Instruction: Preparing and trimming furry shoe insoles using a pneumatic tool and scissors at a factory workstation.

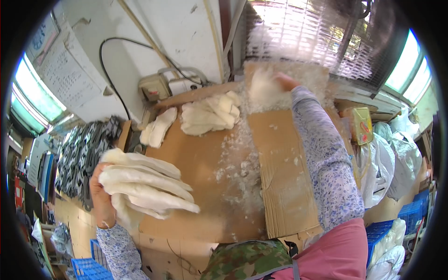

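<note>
My left hand (pixel 100 186) is closed around one end of a bunch of white fleecy pieces (pixel 147 184), long, flat and insole-like in shape. They fan out over the left side of the brown work table (pixel 196 224). My right arm stretches to the far side, and my right hand (pixel 285 81) is smeared by motion. A blurred white fleecy piece (pixel 262 87) extends from its fingers above fluff-covered cardboard. At the back of the table lie a pile of similar pieces (pixel 210 113) and a smaller white piece or two (pixel 158 127).
Loose white fluff (pixel 240 175) is scattered beside a cardboard sheet (pixel 287 186). A metal mesh guard (pixel 322 39) stands at the back right. Grey-and-black patterned pieces (pixel 88 154) are stacked at left. White sacks (pixel 378 168) and a yellow tin (pixel 361 125) are at right.
</note>
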The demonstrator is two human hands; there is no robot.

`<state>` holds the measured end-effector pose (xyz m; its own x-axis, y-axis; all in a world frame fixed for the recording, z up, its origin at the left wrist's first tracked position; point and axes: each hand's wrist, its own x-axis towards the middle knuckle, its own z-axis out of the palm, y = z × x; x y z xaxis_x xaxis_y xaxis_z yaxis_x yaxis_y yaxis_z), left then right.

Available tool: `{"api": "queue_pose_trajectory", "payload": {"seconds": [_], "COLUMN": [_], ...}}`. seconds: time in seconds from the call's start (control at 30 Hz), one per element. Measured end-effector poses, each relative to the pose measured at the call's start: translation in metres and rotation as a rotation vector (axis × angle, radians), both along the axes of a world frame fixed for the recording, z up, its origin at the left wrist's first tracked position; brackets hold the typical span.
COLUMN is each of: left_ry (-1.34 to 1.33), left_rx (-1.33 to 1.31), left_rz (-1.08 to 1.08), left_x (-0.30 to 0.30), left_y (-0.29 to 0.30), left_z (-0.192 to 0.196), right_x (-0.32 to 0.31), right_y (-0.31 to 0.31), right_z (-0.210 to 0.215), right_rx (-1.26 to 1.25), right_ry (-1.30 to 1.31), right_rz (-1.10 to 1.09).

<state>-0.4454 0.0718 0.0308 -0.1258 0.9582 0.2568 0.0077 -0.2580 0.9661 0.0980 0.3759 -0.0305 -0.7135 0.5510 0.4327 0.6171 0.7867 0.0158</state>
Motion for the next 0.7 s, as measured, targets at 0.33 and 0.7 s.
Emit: {"api": "queue_pose_trajectory", "payload": {"seconds": [0.33,0.7], "left_ry": [-0.001,0.023], "left_rx": [-0.033,-0.117], "left_rz": [-0.439,-0.636], "left_x": [0.079,0.14], "left_y": [0.037,0.052], "left_z": [0.014,0.041], "right_x": [-0.067,-0.165], "right_y": [-0.067,-0.159], "right_z": [0.088,0.125], "right_rx": [-0.619,-0.4], "right_ry": [0.474,0.059], "right_rz": [-0.35,0.192]}}
